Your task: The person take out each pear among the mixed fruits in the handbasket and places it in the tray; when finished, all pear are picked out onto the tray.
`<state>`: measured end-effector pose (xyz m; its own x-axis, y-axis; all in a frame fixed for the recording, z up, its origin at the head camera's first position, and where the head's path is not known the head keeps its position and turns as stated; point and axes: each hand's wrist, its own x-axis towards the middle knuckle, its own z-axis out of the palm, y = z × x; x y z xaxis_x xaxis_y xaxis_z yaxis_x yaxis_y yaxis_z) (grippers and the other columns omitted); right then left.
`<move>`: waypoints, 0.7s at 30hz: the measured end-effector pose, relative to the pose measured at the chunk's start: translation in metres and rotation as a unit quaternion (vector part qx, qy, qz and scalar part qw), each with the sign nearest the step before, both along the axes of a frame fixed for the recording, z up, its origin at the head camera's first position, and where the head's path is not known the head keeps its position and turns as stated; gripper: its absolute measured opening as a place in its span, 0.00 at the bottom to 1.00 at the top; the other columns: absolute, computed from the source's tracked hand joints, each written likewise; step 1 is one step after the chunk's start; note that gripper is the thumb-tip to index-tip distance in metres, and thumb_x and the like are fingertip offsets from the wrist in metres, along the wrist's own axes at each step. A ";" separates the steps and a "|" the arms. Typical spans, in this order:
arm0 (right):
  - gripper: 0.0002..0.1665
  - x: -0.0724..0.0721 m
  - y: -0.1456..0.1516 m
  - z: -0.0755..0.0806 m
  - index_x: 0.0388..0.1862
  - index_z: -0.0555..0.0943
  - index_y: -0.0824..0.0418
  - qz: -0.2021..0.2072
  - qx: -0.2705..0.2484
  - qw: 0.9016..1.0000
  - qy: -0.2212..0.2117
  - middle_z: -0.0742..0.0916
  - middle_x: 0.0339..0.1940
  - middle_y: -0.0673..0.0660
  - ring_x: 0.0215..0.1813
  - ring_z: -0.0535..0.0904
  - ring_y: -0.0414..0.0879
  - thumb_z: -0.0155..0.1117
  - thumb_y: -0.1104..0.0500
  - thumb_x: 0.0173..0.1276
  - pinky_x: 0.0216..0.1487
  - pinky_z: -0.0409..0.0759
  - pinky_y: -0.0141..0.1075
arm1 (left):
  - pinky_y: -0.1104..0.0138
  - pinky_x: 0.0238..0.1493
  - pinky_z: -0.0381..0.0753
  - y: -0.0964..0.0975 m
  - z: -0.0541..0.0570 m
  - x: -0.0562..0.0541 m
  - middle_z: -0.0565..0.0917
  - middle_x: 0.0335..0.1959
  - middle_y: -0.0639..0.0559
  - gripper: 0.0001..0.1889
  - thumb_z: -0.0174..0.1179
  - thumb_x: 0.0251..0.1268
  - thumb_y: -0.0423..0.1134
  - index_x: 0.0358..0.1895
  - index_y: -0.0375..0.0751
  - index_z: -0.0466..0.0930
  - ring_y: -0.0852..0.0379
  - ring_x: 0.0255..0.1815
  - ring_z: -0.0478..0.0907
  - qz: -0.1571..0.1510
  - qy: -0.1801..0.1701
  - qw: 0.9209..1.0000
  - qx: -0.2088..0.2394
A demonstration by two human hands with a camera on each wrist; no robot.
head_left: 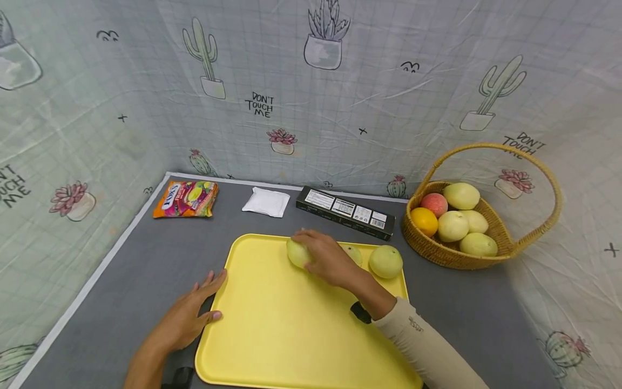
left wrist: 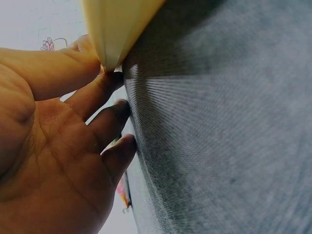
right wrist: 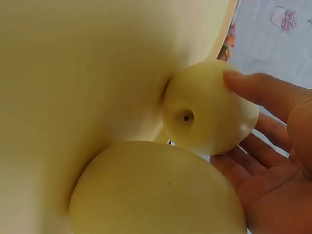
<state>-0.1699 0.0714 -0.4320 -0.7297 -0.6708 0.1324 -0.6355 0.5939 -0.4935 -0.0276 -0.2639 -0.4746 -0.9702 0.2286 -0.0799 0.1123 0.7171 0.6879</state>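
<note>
My right hand (head_left: pixel 325 258) holds a round pale yellow-green pear (head_left: pixel 297 254) near the far edge of a yellow tray (head_left: pixel 272 324). In the right wrist view the thumb lies over this pear (right wrist: pixel 209 112) and the fingers curl round its far side. It appears to touch the tray. A second pear (head_left: pixel 352 253), partly hidden by the hand, and a third pear (head_left: pixel 386 261) sit in the far right corner. My left hand (head_left: pixel 187 313) touches the tray's left rim with spread, fairly straight fingers and thumb; the left wrist view shows the fingertips low beside that rim (left wrist: pixel 114 34).
A wicker basket (head_left: pixel 437 254) of several fruits stands at the right, its tall handle leaning right. Behind the tray lie a long black box (head_left: pixel 345 212), a white packet (head_left: pixel 266 202) and a colourful candy bag (head_left: pixel 187 199). Patterned cloth (head_left: pixel 301 108) surrounds the grey table.
</note>
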 end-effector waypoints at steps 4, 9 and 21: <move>0.37 -0.001 0.002 0.002 0.73 0.79 0.63 -0.006 -0.002 1.000 0.011 0.80 0.77 0.61 0.83 0.70 0.59 0.73 0.73 0.64 0.81 0.74 0.54 | 0.51 0.86 0.45 0.001 0.003 -0.001 0.58 0.87 0.41 0.48 0.72 0.64 0.39 0.86 0.47 0.57 0.34 0.85 0.54 0.001 -0.013 1.000 -0.001; 0.36 0.001 0.005 0.006 0.73 0.80 0.61 -0.016 -0.011 1.000 0.007 0.79 0.78 0.60 0.83 0.69 0.59 0.75 0.72 0.65 0.80 0.75 0.55 | 0.52 0.86 0.45 0.001 0.001 0.000 0.59 0.87 0.41 0.47 0.72 0.65 0.41 0.86 0.46 0.58 0.55 0.86 0.49 0.001 -0.008 1.000 0.009; 0.36 0.013 0.015 0.017 0.72 0.81 0.55 -0.040 -0.023 0.999 0.021 0.80 0.77 0.54 0.80 0.73 0.56 0.80 0.63 0.65 0.76 0.80 0.54 | 0.41 0.81 0.52 0.001 0.002 -0.001 0.60 0.86 0.40 0.48 0.73 0.64 0.40 0.86 0.44 0.59 0.32 0.84 0.56 -0.002 -0.006 1.000 -0.002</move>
